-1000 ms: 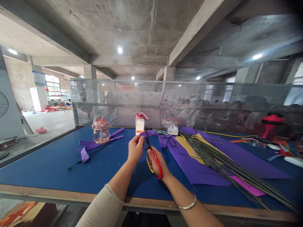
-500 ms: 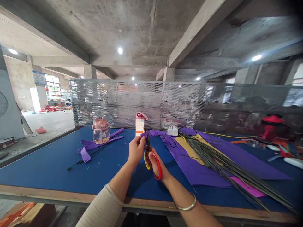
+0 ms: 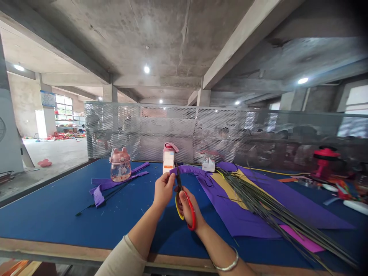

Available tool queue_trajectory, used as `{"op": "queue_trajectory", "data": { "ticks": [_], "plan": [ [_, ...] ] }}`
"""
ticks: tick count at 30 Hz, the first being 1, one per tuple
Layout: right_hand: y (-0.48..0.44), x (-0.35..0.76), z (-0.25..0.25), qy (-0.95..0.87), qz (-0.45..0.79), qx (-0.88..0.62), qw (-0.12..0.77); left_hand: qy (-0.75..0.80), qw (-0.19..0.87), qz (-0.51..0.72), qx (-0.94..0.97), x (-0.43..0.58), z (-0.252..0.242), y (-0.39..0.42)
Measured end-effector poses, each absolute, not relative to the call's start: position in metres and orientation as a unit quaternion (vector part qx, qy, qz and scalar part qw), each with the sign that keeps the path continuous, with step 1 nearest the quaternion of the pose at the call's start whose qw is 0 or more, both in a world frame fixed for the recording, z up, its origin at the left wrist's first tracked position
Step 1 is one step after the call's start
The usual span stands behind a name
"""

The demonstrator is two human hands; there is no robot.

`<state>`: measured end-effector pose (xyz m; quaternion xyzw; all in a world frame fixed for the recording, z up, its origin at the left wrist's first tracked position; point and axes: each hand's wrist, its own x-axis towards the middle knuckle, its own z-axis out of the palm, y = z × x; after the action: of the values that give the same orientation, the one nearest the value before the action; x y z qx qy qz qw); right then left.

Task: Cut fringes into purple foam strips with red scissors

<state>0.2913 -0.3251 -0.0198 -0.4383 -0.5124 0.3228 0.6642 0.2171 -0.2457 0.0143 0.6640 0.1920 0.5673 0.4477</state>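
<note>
My left hand (image 3: 165, 188) pinches the near end of a long purple strip (image 3: 188, 169), which looks like crepe paper. In my right hand (image 3: 189, 207) is a pair of scissors (image 3: 191, 214) with one red and one yellow handle loop. Their dark blades point up and away from me, against the strip just right of my left fingertips. From there the strip runs off to the right, toward larger purple sheets. Whether the blades are fully closed is hard to make out.
A clear pink bottle (image 3: 120, 168) stands at the left among purple strips (image 3: 99, 195). Ahead is a phone (image 3: 168, 160) propped on a pink-lidded bottle. Dark green stems (image 3: 258, 199) lie over purple sheets (image 3: 224, 220) at the right. A perforated metal screen (image 3: 166, 128) borders the blue table (image 3: 120, 230).
The whole view has tilted slightly, so the table and hands sit lower in the picture. My hands hold the same strip and scissors in nearly the same pose.
</note>
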Motion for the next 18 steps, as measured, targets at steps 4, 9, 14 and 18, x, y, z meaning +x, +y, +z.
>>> {"op": "queue_trajectory", "data": {
  "ticks": [4, 9, 14, 18],
  "plan": [
    [-0.3242, 0.2938, -0.0215, -0.517, 0.299, -0.467, 0.652, 0.198, 0.438, 0.567, 0.669, 0.2167, 0.0140, -0.2451],
    [-0.3234, 0.2956, -0.0223, -0.526, 0.282, -0.482, 0.641, 0.201, 0.432, 0.570, 0.670, 0.2168, 0.0134, -0.2431],
    [-0.3233, 0.2961, -0.0221, -0.531, 0.283, -0.479, 0.639, 0.201, 0.469, 0.566, 0.647, 0.2161, 0.0147, -0.2423],
    [-0.3238, 0.2959, -0.0211, -0.525, 0.298, -0.471, 0.642, 0.196, 0.510, 0.560, 0.623, 0.2151, 0.0160, -0.2428]
  ]
}}
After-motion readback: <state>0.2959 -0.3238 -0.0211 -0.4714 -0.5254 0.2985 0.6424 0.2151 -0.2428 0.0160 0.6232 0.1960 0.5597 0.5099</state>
